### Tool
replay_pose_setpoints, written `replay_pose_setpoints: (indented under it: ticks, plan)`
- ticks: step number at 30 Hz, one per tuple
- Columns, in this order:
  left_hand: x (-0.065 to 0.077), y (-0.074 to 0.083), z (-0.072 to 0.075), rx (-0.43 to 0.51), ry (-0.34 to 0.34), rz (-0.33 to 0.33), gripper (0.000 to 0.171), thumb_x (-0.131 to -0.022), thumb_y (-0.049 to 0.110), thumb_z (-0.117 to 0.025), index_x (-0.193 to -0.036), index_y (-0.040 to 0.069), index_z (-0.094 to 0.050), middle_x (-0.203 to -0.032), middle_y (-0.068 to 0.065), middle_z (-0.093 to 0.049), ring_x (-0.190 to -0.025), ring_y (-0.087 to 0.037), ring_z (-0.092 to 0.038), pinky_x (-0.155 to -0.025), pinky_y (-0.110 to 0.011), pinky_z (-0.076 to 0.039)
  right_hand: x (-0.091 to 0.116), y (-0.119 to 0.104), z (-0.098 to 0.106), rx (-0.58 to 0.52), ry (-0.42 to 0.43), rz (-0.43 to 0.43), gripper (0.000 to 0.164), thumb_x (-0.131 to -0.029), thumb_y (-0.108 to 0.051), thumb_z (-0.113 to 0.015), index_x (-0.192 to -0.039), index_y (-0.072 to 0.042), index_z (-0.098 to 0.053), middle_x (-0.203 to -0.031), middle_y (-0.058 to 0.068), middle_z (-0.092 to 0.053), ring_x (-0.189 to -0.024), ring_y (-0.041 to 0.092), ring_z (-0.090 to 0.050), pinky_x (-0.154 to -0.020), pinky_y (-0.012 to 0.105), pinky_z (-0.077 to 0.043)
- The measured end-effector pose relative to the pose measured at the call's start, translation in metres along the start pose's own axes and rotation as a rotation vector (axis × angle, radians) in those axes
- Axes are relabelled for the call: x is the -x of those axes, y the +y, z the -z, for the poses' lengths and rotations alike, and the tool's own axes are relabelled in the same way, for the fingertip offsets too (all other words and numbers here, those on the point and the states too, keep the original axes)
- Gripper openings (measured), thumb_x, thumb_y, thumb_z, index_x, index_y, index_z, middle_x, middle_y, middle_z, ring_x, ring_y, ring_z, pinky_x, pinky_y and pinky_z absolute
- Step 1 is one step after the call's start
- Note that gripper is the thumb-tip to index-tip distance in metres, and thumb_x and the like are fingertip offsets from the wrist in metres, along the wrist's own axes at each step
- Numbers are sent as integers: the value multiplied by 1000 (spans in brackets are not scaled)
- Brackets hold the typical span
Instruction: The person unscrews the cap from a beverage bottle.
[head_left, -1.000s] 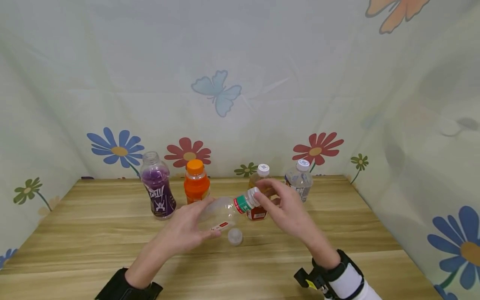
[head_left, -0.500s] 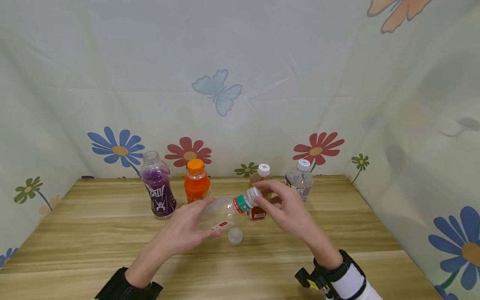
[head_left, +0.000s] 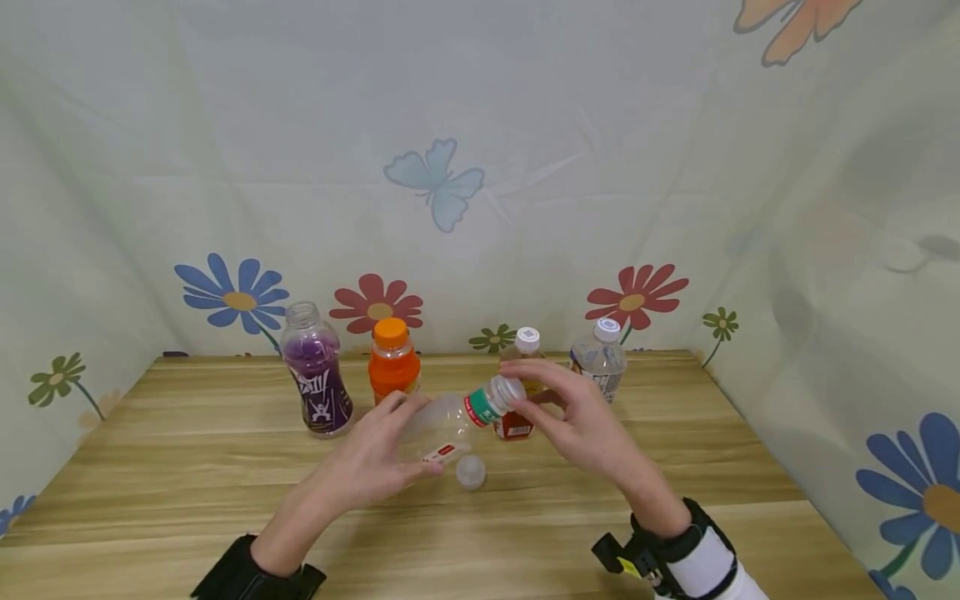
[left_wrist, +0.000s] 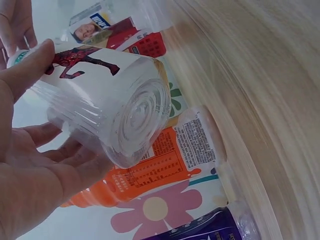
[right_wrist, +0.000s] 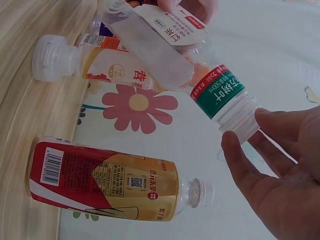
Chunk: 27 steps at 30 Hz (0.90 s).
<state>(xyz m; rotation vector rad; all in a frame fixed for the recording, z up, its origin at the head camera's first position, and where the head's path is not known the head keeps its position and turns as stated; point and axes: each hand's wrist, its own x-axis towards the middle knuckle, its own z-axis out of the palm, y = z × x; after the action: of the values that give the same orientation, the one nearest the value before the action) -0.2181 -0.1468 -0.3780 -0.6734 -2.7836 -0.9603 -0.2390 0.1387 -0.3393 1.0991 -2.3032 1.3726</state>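
Note:
My left hand point(head_left: 375, 454) grips the body of a clear plastic bottle point(head_left: 442, 429), its fingers and thumb on opposite sides. The bottle tilts, its neck up to the right and its round base point(left_wrist: 141, 112) toward the left wrist camera. A green and red band point(right_wrist: 218, 91) circles its shoulder. My right hand point(head_left: 577, 417) pinches the white cap point(right_wrist: 241, 122) at the neck between thumb and fingers. Below the bottle, a small translucent cap-like piece point(head_left: 471, 472) stands on the wooden table point(head_left: 540, 533).
Behind the hands, from left to right, stand an uncapped purple bottle point(head_left: 318, 383), an orange bottle point(head_left: 393, 371) with an orange cap, an amber drink bottle point(right_wrist: 107, 180) with a red label, and a clear bottle point(head_left: 600, 362) with a white cap. A flowered cloth point(head_left: 525, 208) hangs behind.
The right fingers have shifted around the cap, the thumb drawing slightly closer. The bottle's neck has moved a little to the left. The left hand stays nearly still.

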Motion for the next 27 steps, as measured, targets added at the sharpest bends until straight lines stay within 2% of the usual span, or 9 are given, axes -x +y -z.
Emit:
replay_pose_setpoints:
  ticks: [8,15,22,27]
  plan:
    - [0,-1,-2,19,1,13,76,-79,37,-91,-142,8,-59,-137,-10,-60,-116,-31,-60,-99,-56,-51,0,-2,1,-23,-2,26,41,-90,12,-71,-126,-6,-70,-139,13,-61,-122,27,-60,-86,34,-59]
    - [0,-1,-3,23,2,27,78,-77,31,-92,-143,7,-58,-142,-9,-59,-124,-30,-59,-103,-54,-49,0,-3,1,-36,-11,19,41,-88,13,-73,-126,-4,-69,-134,14,-63,-117,27,-62,-86,33,-59]
    - [0,-2,-4,35,1,32,78,-77,33,-92,-143,7,-59,-140,-9,-60,-121,-28,-59,-102,-53,-50,0,-3,0,-51,14,-41,43,-91,5,-75,-131,-7,-65,-139,5,-61,-119,25,-60,-87,35,-59]
    - [0,-2,-4,28,1,38,78,-78,36,-91,-143,8,-58,-140,-8,-60,-119,-28,-60,-101,-53,-51,2,-3,-1,26,75,-135,35,-97,-13,-74,-131,-9,-64,-129,5,-64,-110,22,-62,-83,32,-60]
